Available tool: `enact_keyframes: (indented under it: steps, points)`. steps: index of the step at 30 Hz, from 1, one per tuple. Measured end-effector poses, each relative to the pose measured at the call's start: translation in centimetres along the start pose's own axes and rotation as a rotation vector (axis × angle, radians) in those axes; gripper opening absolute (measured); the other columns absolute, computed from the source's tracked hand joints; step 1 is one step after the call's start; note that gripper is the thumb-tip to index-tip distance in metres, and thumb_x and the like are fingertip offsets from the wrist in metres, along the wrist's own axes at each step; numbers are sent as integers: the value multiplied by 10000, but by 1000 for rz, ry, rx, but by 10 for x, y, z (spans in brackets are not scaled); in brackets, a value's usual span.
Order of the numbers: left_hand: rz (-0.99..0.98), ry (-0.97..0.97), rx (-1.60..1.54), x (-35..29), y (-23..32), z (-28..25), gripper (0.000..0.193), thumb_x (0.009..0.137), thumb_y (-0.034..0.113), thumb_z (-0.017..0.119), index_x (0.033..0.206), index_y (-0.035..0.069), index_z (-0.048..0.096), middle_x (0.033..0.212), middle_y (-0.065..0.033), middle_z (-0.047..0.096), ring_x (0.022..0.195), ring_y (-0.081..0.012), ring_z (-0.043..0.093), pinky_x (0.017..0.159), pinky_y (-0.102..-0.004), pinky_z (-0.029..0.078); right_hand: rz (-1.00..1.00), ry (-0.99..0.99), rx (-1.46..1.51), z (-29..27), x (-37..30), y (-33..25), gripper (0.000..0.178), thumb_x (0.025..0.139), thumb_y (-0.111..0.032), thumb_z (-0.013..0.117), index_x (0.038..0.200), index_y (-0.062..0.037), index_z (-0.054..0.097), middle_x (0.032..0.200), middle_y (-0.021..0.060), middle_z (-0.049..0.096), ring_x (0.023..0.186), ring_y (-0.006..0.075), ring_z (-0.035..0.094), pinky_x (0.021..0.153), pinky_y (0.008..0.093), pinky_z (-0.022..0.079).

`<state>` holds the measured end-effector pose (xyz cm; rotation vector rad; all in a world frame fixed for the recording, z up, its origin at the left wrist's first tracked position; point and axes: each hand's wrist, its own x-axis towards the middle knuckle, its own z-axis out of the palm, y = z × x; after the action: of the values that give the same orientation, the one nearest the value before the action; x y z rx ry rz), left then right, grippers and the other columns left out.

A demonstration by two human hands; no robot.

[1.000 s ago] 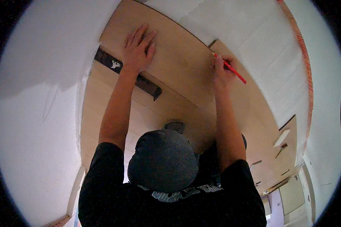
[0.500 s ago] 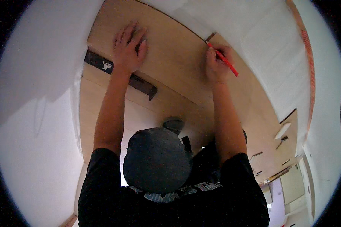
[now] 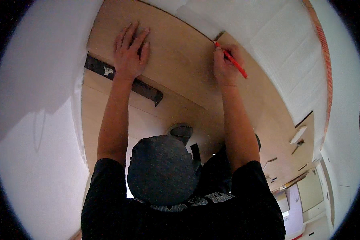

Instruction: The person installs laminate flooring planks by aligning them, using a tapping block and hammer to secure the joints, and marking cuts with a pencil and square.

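My left hand (image 3: 129, 56) lies flat with fingers spread on a light brown wood floor plank (image 3: 176, 52). In my right hand (image 3: 227, 68) is a red pencil (image 3: 240, 71), gripped between thumb and fingers. Its tip meets the far edge of the plank, beside the corner of a neighbouring board (image 3: 221, 37). A dark flat bar (image 3: 150, 92) with a bent end rests on the boards under my left wrist, partly hidden by it. Whether the pencil has left a line is too small to tell.
White sheeting (image 3: 264, 44) covers the floor beyond the planks. A white wall (image 3: 32, 100) rises at the left. At the right lie a pale block (image 3: 298, 135) and a small tool (image 3: 297, 147) on the boards. A dark shoe (image 3: 182, 132) stands near the middle.
Both hands appear slightly farther left in the picture, along with the boards, as the view shifts a little. The pencil tip stays by the plank's edge.
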<state>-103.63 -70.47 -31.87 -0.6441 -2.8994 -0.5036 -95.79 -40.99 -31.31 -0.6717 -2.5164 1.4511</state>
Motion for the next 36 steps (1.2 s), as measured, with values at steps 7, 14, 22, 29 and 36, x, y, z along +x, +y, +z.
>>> enact_keyframes:
  steps: [7, 14, 22, 29, 36]
  points:
    - [12, 18, 9, 0, 0, 0, 401, 912, 270, 622, 1311, 278, 667, 1460, -49, 547, 1334, -316, 501, 1114, -489, 382, 22, -12, -7, 2, 0, 9, 83, 860, -66, 697, 898, -36, 630, 815, 11, 622, 745, 92, 551, 676, 270, 479]
    - [6, 24, -21, -1, -2, 2, 400, 912, 267, 626, 1309, 287, 669, 1459, -45, 549, 1328, -311, 508, 1108, -494, 394, -13, 26, 15, 2, -5, 9, 85, 864, -59, 699, 894, -34, 624, 825, 28, 635, 733, 97, 561, 670, 268, 485]
    - [10, 12, -10, 0, -1, 0, 397, 910, 263, 629, 1305, 277, 673, 1462, -55, 546, 1320, -317, 515, 1103, -496, 400, -139, -8, -90, 0, -7, 23, 89, 867, -26, 699, 905, -30, 618, 848, 45, 648, 742, 94, 573, 672, 259, 491]
    - [9, 7, -33, 0, -2, 2, 396, 908, 256, 623, 1300, 259, 678, 1461, -59, 542, 1325, -318, 506, 1113, -493, 388, -83, -4, 71, -1, -6, 8, 99, 864, -43, 706, 904, -37, 616, 845, 38, 648, 734, 96, 573, 677, 267, 494]
    - [-14, -15, -27, -3, -5, 2, 408, 900, 256, 629, 1305, 270, 674, 1485, -37, 521, 1345, -303, 491, 1123, -493, 381, -15, -51, 37, 0, -7, -3, 100, 854, -55, 709, 890, -37, 618, 834, 39, 641, 729, 99, 577, 656, 271, 487]
